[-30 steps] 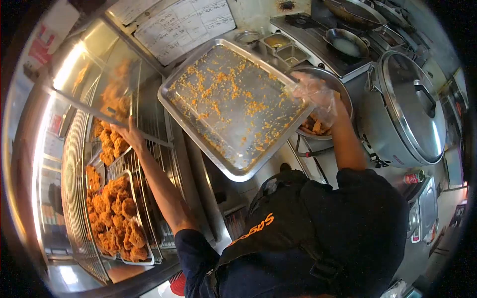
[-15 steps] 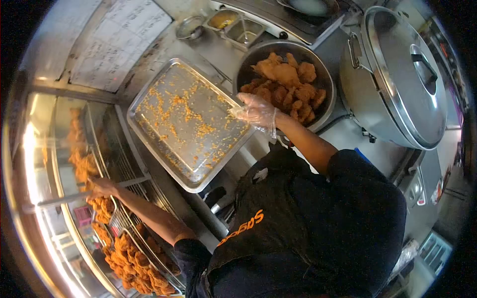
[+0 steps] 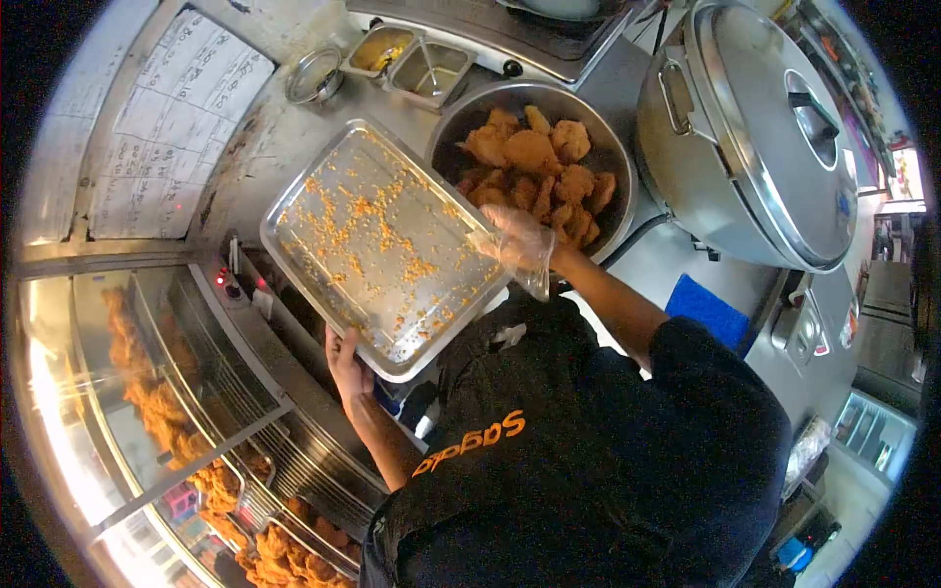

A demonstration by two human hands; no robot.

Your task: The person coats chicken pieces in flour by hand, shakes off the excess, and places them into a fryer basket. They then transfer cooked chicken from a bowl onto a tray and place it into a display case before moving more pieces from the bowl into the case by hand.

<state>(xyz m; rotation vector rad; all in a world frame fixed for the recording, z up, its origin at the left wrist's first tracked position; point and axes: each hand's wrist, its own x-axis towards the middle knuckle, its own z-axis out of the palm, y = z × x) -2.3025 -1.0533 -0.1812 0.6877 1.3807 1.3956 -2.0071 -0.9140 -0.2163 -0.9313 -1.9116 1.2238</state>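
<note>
A shallow metal tray (image 3: 392, 211), scattered with orange crumbs, is held up between my hands. My left hand (image 3: 350, 367), bare, grips its lower left edge, thumb on the rim and the other fingers partly hidden beneath. My right hand (image 3: 520, 243), in a clear plastic glove, is closed on the tray's right edge. Just beyond that hand stands a large metal bowl (image 3: 622, 181) holding breaded chicken pieces (image 3: 534, 152).
At left a lit glass display case (image 3: 196, 367) holds fried chicken (image 3: 162, 416) on wire racks. A big lidded pot (image 3: 686, 147) stands at right, near a blue cloth (image 3: 706, 309). Small metal containers (image 3: 431, 73) sit at the back.
My left hand has left the display case and taken hold of the tray's lower left edge. My right hand keeps its grip. The view has shifted.
</note>
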